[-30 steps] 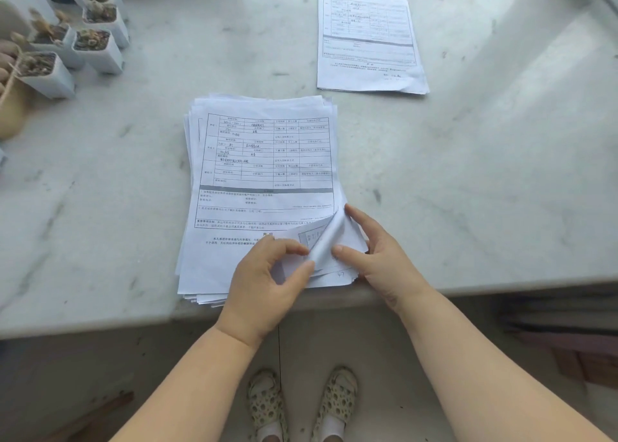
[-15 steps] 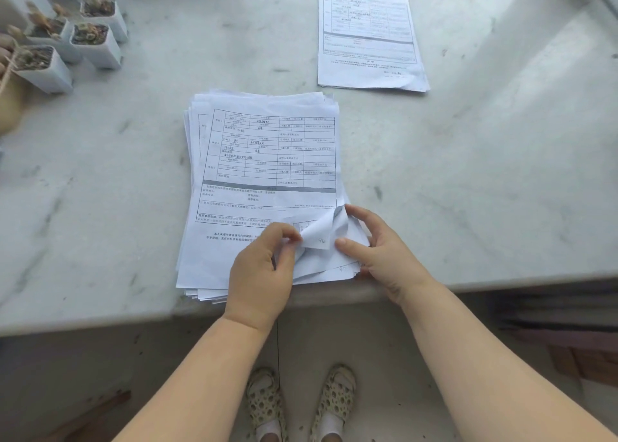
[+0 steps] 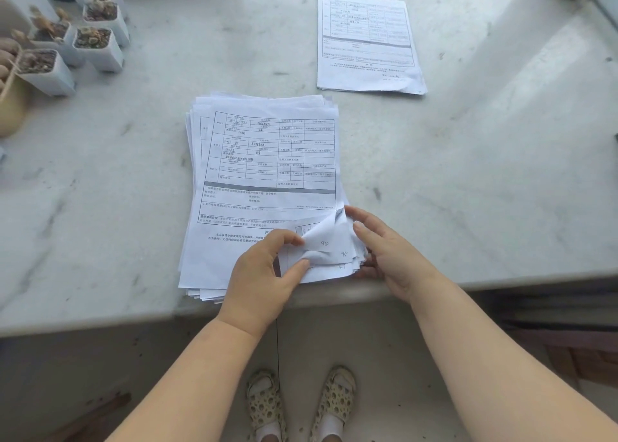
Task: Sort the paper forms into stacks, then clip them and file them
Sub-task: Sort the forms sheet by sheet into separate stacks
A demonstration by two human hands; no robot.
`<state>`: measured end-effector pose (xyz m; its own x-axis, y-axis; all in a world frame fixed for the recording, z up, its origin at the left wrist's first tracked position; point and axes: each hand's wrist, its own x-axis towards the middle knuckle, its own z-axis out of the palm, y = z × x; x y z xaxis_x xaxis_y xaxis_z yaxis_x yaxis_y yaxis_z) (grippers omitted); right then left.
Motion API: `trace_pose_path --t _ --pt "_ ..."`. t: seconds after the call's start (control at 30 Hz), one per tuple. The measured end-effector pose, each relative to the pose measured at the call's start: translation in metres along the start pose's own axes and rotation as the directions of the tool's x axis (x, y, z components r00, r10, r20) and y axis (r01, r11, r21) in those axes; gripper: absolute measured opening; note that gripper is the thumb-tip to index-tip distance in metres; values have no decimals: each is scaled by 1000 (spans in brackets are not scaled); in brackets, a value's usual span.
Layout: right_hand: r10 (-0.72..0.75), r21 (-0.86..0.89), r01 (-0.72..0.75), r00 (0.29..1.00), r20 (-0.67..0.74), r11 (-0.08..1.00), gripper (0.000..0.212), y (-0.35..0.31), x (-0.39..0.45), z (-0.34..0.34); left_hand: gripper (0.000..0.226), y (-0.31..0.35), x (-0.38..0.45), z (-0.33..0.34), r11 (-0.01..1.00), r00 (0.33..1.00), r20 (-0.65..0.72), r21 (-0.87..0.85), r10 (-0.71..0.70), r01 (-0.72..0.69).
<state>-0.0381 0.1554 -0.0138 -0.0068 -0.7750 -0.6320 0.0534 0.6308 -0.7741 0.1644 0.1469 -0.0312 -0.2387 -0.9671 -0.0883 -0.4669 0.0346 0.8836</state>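
Observation:
A thick, uneven stack of printed paper forms (image 3: 267, 160) lies on the marble counter near its front edge. My left hand (image 3: 264, 274) pinches the folded-up bottom right corner of the top sheets between thumb and fingers; handwritten numbers show on the corners beneath. My right hand (image 3: 391, 251) rests with relaxed fingers against the stack's right bottom edge, touching the lifted corner. A thin, separate pile of forms (image 3: 368, 40) lies farther back on the right.
Several small white pots with succulents (image 3: 93, 43) crowd the counter's back left, beside a yellow container (image 3: 10, 107). The marble counter (image 3: 485, 174) edge runs just below my hands. My feet in patterned shoes stand on the floor below.
The lifted corner is curled back farther under my left thumb, showing more numbered corners. My right hand has slid a little along the stack's right edge.

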Motion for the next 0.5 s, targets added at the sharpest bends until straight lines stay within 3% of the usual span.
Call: trace_pose_path --t 0.07,0.17,0.23,0.37,0.5 --pt "-3 -18 3 1000 -11 1000 32 2 -4 0 24 0 1 -1 1000 1000 7 -12 1 -1" --pt "-193 -271 117 941 -276 955 32 1 -9 -4 15 0 2 -3 999 1000 6 -45 -16 17" --pt "-243 -239 163 900 -362 957 22 -7 -13 -6 12 -1 3 -4 994 999 -13 -104 -40 39" --pt "-29 -22 24 974 -224 999 18 -31 -15 1 19 -4 7 -7 975 996 -48 -215 -76 64" --pt "178 -54 -189 970 -166 980 40 -45 -8 11 48 0 7 -9 975 997 -8 -211 -72 69"
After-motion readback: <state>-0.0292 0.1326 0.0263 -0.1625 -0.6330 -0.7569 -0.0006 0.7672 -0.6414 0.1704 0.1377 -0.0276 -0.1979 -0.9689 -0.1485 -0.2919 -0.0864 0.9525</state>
